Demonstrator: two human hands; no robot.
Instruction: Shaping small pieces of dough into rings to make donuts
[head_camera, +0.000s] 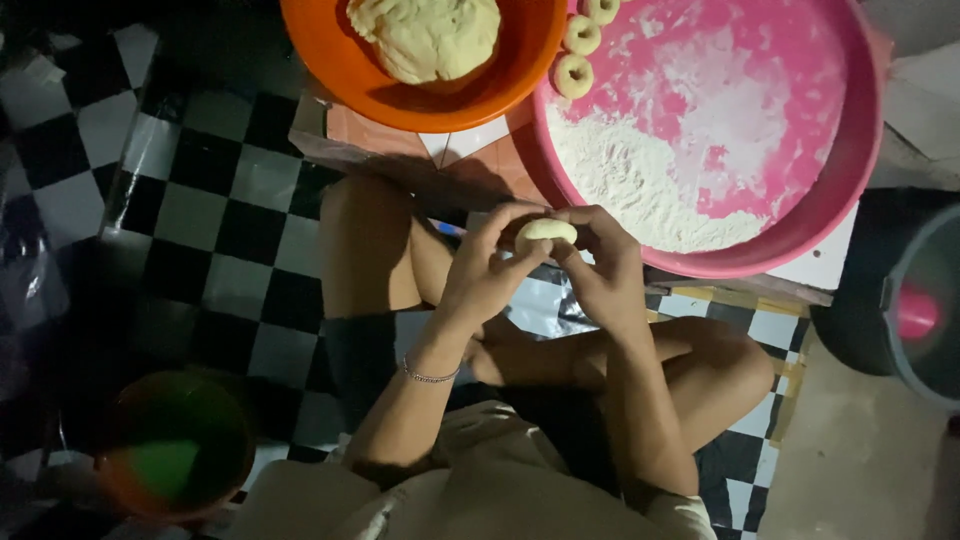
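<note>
- Checkered floor (215, 215), black and white, dimly lit; person sits cross-legged on it, knees spread, seen from above.
- Pink tray (860, 150), big and round, ahead and to the right, resting on a low tiled board (470, 140). Flour (640, 180) heaped along its near-left part, thinly smeared over the rest.
- Orange bowl (330, 50) ahead-left, rim just beside the tray's rim. Large dough mass (430, 40) lies inside.
- Dark bucket (925, 300) at far right, partly cut off by the frame edge, something pink inside.
- Dim round bowl (180, 445) near the left knee, low left, greenish within.
- Three dough rings (574, 75) in a row on the tray's upper-left edge, each with a hole at centre; the topmost is half out of view.
- Left hand (490, 270) and right hand (600, 265) meet over the lap, just short of the tray's near rim.
- Dough piece (546, 230), small, pale, oval, sits between the two hands, pinched by thumbs and fingertips from both sides; its top is exposed, underside hidden.
- Both hands curled closed round it, fingers bent inward.
- Thin bracelet (430, 376) on the left wrist.
</note>
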